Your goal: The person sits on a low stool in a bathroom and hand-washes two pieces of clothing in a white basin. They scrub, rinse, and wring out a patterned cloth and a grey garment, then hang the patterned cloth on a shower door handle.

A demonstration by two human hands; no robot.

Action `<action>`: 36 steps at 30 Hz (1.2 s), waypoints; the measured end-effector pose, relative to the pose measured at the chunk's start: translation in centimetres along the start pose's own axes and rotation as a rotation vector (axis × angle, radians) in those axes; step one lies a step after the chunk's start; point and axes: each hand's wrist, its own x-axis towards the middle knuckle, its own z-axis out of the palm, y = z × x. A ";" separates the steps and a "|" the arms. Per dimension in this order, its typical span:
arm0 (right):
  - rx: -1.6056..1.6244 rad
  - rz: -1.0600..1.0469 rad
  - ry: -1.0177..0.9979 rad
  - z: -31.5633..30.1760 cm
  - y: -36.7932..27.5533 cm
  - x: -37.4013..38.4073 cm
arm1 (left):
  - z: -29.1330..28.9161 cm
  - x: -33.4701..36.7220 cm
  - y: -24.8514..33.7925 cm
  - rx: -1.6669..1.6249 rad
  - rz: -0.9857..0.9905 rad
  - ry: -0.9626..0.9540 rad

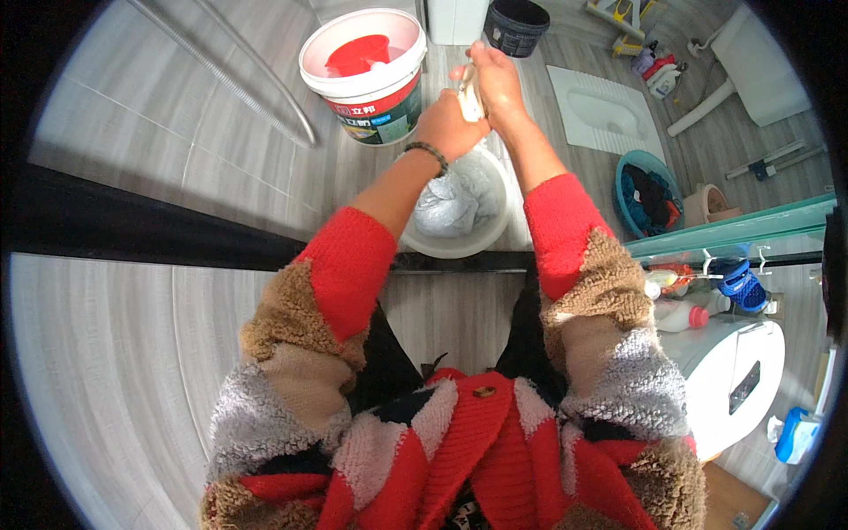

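Observation:
Out in front of me, above a white basin, both hands are close together. My left hand closes around one end of a small, limp, whitish cloth-like piece. Against its other side my right hand is closed too, its fingers pointing away from me. Much of the piece is hidden between the palms, so its exact kind cannot be made out. Below the hands, a crumpled silvery-grey bundle lies in the basin; whether it is fabric or plastic is unclear.
A large bucket with a red scoop-like vessel stands far left of the basin. Behind is a black bucket. To the right are a squat toilet, a teal tub of clothes and a glass edge. A dark sill crosses the floor.

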 end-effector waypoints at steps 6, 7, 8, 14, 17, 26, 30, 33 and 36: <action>0.583 -0.011 -0.498 -1.1 -3.2 -1.1 | -4.4 -1.2 0.9 -1.443 -0.200 -0.762; 0.678 0.037 -0.478 -0.9 -3.5 -1.5 | -4.8 -1.4 1.3 -1.608 -0.174 -0.872; 0.720 -0.072 -0.559 -0.7 -3.9 -1.8 | -5.1 -1.5 1.8 -1.621 -0.171 -0.903; 0.662 -0.148 -0.725 0.1 -6.4 -2.5 | -6.3 -2.7 2.6 -1.524 -0.160 -0.712; 0.493 -0.077 -0.713 0.4 -6.7 -2.5 | -6.5 -2.4 1.9 -1.490 -0.181 -0.827; 0.277 0.101 -0.221 1.5 -3.1 -2.1 | -3.3 -1.4 0.6 -0.950 -0.366 -0.528; 0.114 0.095 -0.079 1.8 -0.7 -1.5 | -0.7 -1.1 -0.1 -0.680 -0.434 -0.302; 0.041 0.063 -0.021 1.6 0.8 -1.2 | 0.9 -0.7 -0.9 -0.426 -0.384 -0.193; -0.056 0.029 0.029 1.3 1.7 -1.1 | 1.9 -0.6 -1.4 -0.194 -0.307 -0.102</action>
